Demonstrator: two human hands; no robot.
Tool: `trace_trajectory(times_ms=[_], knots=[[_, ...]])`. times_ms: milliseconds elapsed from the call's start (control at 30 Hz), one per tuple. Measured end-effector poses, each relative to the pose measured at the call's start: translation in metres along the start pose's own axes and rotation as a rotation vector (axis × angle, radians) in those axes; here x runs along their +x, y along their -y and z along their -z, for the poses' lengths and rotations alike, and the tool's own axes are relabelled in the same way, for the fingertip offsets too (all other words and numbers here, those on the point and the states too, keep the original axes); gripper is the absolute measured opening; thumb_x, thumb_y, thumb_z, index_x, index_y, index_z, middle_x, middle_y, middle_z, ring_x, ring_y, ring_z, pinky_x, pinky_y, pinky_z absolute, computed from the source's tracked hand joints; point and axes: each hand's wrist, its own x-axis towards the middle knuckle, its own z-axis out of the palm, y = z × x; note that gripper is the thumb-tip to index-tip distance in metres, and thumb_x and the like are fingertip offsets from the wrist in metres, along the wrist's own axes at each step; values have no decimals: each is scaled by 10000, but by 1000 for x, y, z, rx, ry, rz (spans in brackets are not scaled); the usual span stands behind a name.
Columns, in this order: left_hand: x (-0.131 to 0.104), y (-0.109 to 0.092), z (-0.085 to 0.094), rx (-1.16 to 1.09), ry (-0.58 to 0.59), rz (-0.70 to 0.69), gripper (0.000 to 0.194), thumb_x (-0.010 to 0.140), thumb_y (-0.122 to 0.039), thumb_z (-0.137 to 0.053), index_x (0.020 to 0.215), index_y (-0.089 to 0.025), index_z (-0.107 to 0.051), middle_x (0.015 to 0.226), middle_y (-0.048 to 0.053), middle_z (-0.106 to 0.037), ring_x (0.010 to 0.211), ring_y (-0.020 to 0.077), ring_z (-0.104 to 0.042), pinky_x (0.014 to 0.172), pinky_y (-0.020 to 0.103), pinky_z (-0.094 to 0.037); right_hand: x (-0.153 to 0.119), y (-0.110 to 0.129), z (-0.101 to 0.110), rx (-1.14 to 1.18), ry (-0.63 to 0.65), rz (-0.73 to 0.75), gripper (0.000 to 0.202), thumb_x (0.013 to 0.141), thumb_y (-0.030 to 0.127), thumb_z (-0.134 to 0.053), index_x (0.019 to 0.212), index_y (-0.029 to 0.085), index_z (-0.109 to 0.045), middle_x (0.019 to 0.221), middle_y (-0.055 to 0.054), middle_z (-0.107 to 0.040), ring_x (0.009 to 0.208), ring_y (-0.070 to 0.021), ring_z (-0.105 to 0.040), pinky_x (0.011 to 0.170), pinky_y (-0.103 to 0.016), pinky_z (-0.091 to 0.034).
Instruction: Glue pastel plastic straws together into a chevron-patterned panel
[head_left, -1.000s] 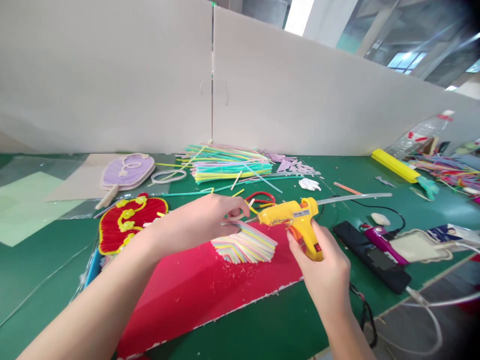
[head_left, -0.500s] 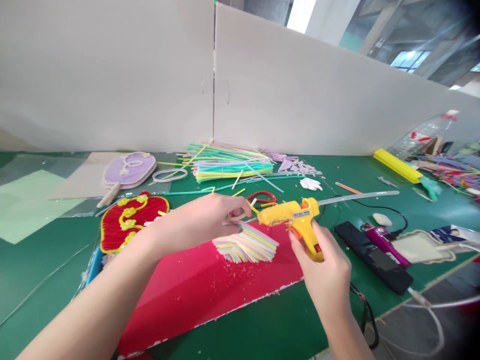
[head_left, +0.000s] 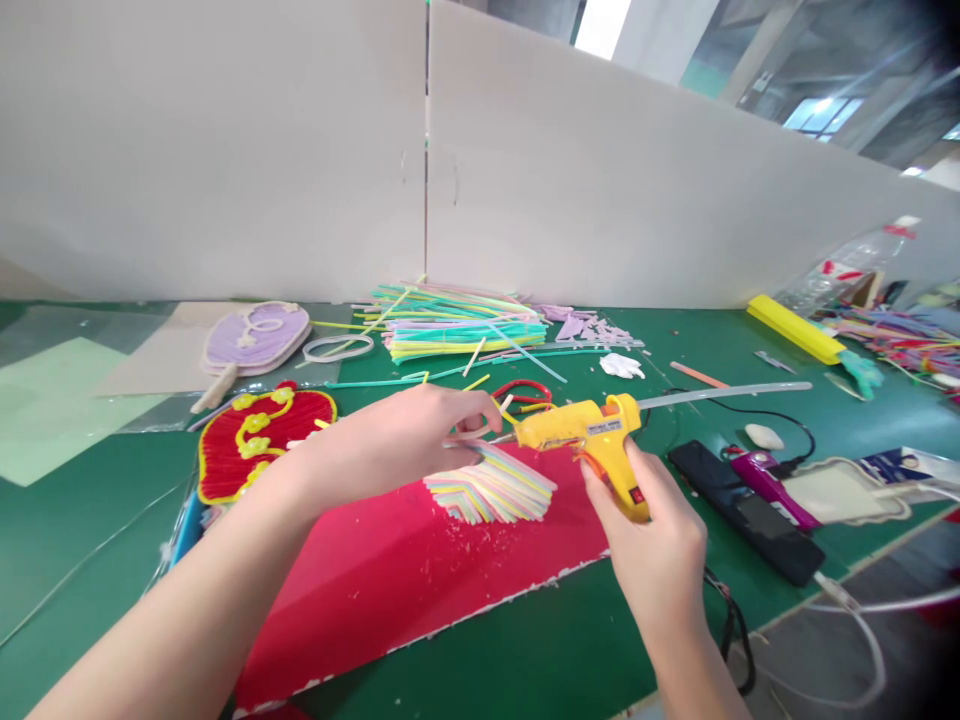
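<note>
My right hand (head_left: pixel 660 520) is wrapped round the grip of a yellow hot glue gun (head_left: pixel 577 425), a finger at its orange trigger. A long clear glue stick (head_left: pixel 727 394) juts from the gun's back. The nozzle points left at the fingertips of my left hand (head_left: pixel 442 430), which are curled together; what they pinch is mostly hidden. Just under those fingers lies a panel of pastel pipe cleaners (head_left: pixel 495 488) laid side by side in slanting rows. It rests on a red board (head_left: pixel 375 580) sprinkled with small pale bits. Red-handled scissors (head_left: pixel 525 388) lie partly hidden behind the gun.
Bundles of pastel pipe cleaners (head_left: pixel 465 335) lie by the partition (head_left: pixel 600 170). A red and yellow fuzzy piece (head_left: pixel 225 455) and a lilac fan (head_left: pixel 255 340) are on the left. A black power strip (head_left: pixel 742 510), cables and a plastic bottle (head_left: pixel 847 270) are on the right.
Both hands and the glue gun stay almost in place. The back end of the glue stick sits slightly farther right, and the view has shifted a little.
</note>
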Motion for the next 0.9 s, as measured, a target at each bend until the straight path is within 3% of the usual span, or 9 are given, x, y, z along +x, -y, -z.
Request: trace_trajectory(times_ms=[700,900], knots=[[-1,-2,2,-18,-17,17,250,875,-217,-488,1102,-233,-593,1004,14,-688,822,151,-605,648,228,-402,-4,-5,3,-6,-10,11,292,860,163,-585,1152,179,-586,918,-85,-671,798,-187,-654,713,-284,-541],[1,1,2,16,-20,41,236,840,-235,-531,1063,-271,-599,978,-30,-690,801,125,-611,626,194,-410,-6,-10,5,-39,-36,32,281,856,161,-595,1137,164,-590,905,-83,-674,777,-173,-656,701,-268,-545]])
